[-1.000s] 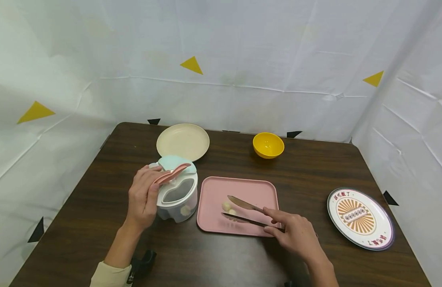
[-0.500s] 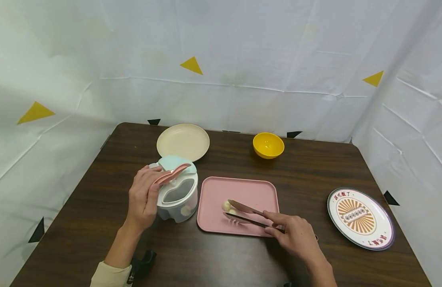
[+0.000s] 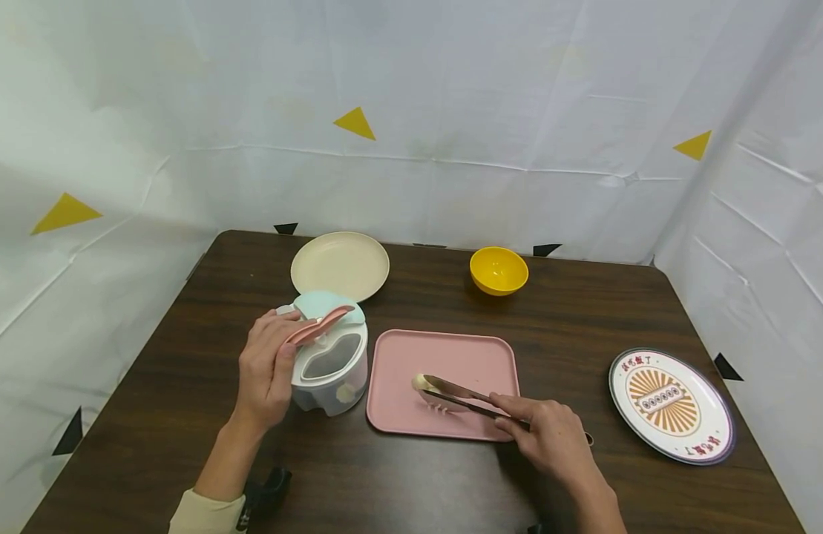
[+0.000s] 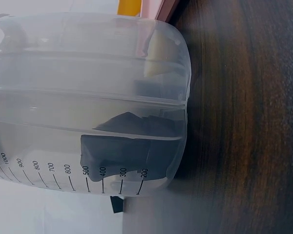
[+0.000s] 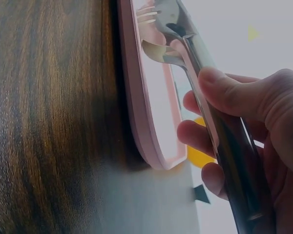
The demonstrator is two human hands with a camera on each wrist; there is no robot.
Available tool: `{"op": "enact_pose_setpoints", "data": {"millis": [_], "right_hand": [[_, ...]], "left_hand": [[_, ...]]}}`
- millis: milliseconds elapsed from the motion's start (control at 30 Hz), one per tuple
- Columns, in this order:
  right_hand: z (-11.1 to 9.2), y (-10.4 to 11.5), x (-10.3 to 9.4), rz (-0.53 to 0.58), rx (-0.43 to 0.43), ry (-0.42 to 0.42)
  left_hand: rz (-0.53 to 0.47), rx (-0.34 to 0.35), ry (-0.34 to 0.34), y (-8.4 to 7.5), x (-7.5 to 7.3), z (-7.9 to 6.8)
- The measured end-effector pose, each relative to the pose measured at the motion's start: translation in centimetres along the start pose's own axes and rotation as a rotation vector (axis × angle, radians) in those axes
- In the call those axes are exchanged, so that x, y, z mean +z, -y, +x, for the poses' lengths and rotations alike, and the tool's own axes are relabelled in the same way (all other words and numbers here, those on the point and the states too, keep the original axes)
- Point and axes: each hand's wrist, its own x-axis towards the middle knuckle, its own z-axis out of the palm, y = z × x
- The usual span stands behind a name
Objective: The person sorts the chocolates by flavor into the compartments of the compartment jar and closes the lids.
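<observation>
My left hand (image 3: 267,363) holds up the pink flap lid (image 3: 320,325) of a clear divided storage container (image 3: 327,386), which has a mint flap at the back. Pale and dark contents show through its wall (image 4: 158,73) in the left wrist view. In my right hand (image 3: 551,434) are metal tongs (image 5: 205,83), gripped between thumb and fingers. Their tips lie low over a pink tray (image 3: 444,348), nearly together. A pale roundish piece (image 3: 419,382) is at the tips; whether they pinch it I cannot tell. A second piece is hidden behind the tongs.
A cream plate (image 3: 340,263) stands behind the container. The yellow bowl (image 3: 499,271) sits near the back edge of the dark wooden table (image 3: 398,489). On the right lies a patterned white plate (image 3: 692,437). White sheeting encloses the back and sides.
The two arms of the tongs have drawn closer together around the pale pieces, and one piece has gone from sight behind them. The left hand and the raised flap stay in place.
</observation>
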Motion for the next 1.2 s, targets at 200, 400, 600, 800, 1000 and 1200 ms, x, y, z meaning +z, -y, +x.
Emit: {"op": "enact_pose_setpoints", "data": {"millis": [200,400,600,800,1000,1200], "right_hand": [[0.0,-0.1,-0.1,0.007,-0.022,-0.024],[0.0,-0.2,-0.4,0.017,-0.030,-0.057],[0.1,0.0,-1.0,0.009,-0.022,-0.086],[0.4,0.3,-1.4,0.024,-0.034,-0.117],[1.1,0.9,-2.0,0.054,-0.088,-0.151],[2.3,2.1,-2.4,0.126,-0.186,-0.229]], "left_hand": [[0.017,-0.021,0.015,0.0,0.0,0.0],[0.019,-0.030,0.019,-0.1,0.0,0.0],[0.008,-0.003,-0.001,0.0,0.0,-0.1],[0.005,0.008,0.000,-0.1,0.1,0.1],[0.009,0.015,-0.005,-0.1,0.1,0.1],[0.015,0.017,-0.004,0.0,0.1,0.1]]}}
